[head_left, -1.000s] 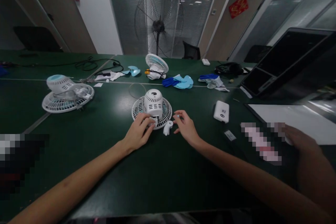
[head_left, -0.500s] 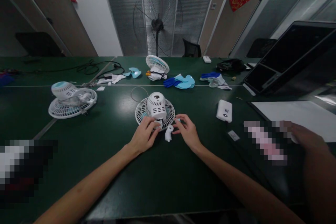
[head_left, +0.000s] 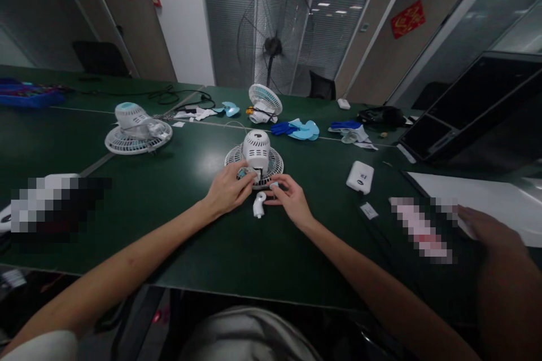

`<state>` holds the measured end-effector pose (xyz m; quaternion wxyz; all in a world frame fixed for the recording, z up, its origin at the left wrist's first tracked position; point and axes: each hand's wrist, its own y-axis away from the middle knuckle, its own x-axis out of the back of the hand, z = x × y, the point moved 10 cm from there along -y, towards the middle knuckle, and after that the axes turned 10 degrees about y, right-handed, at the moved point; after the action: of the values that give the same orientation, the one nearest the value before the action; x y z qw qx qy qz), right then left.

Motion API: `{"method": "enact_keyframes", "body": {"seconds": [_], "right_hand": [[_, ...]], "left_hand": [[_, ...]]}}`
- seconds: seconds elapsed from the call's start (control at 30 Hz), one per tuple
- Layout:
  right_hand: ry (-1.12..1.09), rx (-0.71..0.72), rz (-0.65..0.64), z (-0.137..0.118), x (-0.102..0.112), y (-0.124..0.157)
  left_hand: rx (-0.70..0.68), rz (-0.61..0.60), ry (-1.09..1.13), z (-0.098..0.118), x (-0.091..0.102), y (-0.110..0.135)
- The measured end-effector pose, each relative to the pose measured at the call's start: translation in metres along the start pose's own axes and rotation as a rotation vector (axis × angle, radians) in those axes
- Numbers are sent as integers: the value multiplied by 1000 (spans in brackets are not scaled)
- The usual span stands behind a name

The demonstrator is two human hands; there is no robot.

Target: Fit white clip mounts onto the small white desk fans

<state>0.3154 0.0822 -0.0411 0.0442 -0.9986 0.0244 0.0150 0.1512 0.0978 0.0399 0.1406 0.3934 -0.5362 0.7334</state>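
A small white fan (head_left: 255,157) lies face down on the green table (head_left: 178,192), its motor housing pointing up. My left hand (head_left: 228,189) rests against the near side of the housing, with its fingers pinched at the base of the housing. My right hand (head_left: 290,198) lies beside the grille's near rim, fingers curled, fingertips at a small pale part. A white bent piece (head_left: 258,205) lies on the table between the two hands, touching neither.
Another white fan (head_left: 136,131) lies at the left and a third fan (head_left: 265,104) at the back, near blue gloves (head_left: 283,129) and light blue blades (head_left: 302,131). A white device (head_left: 360,176) and a laptop (head_left: 461,118) are to the right. Another person's hand (head_left: 486,231) rests at the right edge.
The view has dropped and swung, so the table edge and my lap now show. Both hands stay at the fan; the fingers have shifted slightly closer to the housing.
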Motion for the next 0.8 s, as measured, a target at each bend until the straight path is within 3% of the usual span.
{"method": "enact_keyframes", "body": {"seconds": [0.07, 0.17, 0.27, 0.4, 0.5, 0.67, 0.73, 0.8], "right_hand": [[-6, 11, 9, 0, 3, 0], [2, 29, 1, -2, 5, 0], [26, 29, 3, -2, 5, 1], [100, 48, 29, -2, 6, 2], [252, 166, 110, -16, 14, 3], [679, 497, 187, -57, 14, 0], [771, 523, 141, -60, 9, -6], [846, 525, 94, -58, 4, -10]], "left_hand": [[-54, -35, -13, 11, -1, 1], [-123, -275, 69, 35, -22, 6], [6, -468, 169, 47, -41, 13], [221, -512, 226, 40, -49, 23], [345, -379, 401, 21, -41, 26], [624, 156, 772, -29, -8, 29], [697, 253, 863, -38, -7, 32], [724, 253, 895, -38, -12, 34]]}}
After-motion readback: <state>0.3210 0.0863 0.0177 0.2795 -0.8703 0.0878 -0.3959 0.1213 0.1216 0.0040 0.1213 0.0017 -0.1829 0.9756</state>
